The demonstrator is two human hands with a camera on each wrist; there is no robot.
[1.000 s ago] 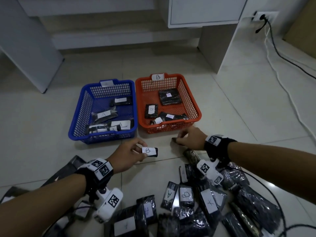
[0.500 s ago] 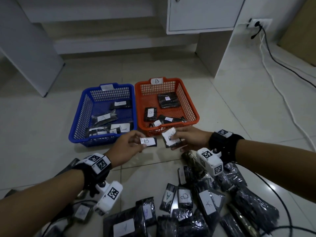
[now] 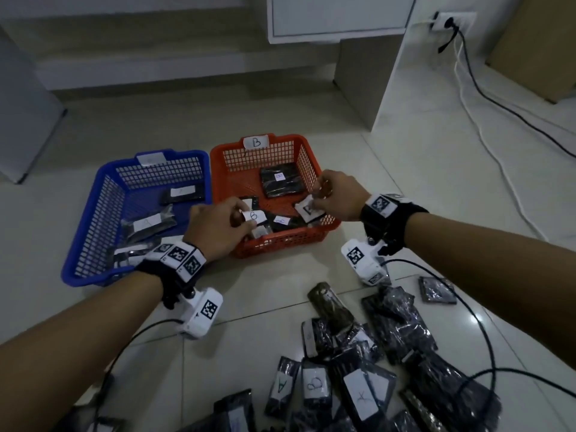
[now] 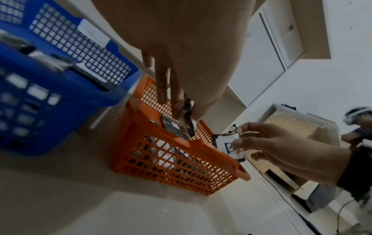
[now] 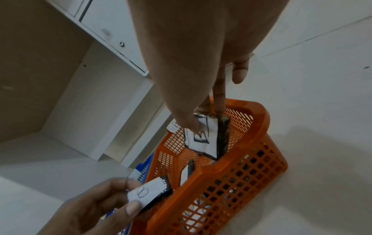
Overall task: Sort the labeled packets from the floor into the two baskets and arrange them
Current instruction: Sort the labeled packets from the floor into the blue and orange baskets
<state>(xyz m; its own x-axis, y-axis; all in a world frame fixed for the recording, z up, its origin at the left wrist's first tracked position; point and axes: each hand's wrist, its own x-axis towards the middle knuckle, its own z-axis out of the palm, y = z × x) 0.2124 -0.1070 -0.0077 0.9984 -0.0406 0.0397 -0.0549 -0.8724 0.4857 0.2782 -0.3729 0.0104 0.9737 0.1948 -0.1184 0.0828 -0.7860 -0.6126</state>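
Note:
An orange basket (image 3: 282, 244) tagged B stands right of a blue basket (image 3: 90, 232); both hold several black packets with white labels. My left hand (image 3: 218, 226) pinches a small B packet (image 3: 254, 216) over the orange basket's near left corner. My right hand (image 3: 338, 194) pinches another B packet (image 3: 308, 210) over its near right corner. In the right wrist view that B packet (image 5: 203, 139) hangs from thumb and fingers above the orange basket (image 5: 231, 178). In the left wrist view the left-hand packet (image 4: 187, 120) is seen edge-on between my fingertips.
A heap of loose black packets (image 3: 367, 369) labelled A, B or X lies on the tiled floor near my right forearm. Camera cables (image 3: 486, 325) trail across them. A white cabinet (image 3: 339, 17) and a wall socket (image 3: 452, 21) with cords stand behind the baskets.
Both hands lifted their B packets from floor level in front of the baskets and carried them forward over the orange basket. The right hand picked its packet up within the last second.

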